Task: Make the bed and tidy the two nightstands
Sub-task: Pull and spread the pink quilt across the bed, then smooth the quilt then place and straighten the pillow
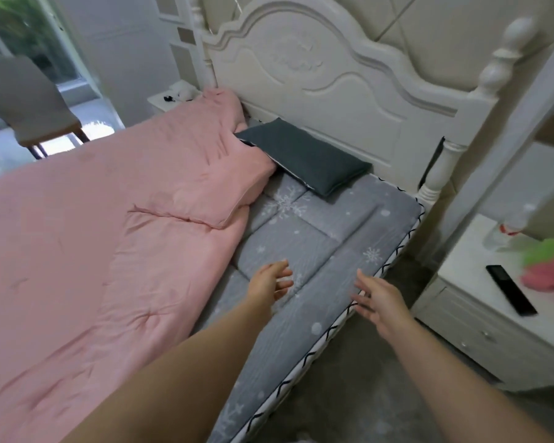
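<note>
We see the pink quilt [87, 238] spread over most of the bed, its near corner folded back so the grey snowflake mattress pad [317, 251] lies bare along the right edge. Behind stands the white headboard [317, 78], with a dark grey pillow [304, 156] lying flat against it, one end tucked under the quilt. The near nightstand [480, 302] on our right carries a black remote [510, 289], a blurred clear bottle [506, 231] and a pink and green bundle [549, 266], probably cloth, cut off by the frame. The far nightstand [170, 102] is half hidden behind the quilt, its small items unreadable. A grey chair [26, 100] stands by the window. Our left hand [271, 281] and right hand [381, 298] reach over the pad, fingers spread, holding nothing.
</note>
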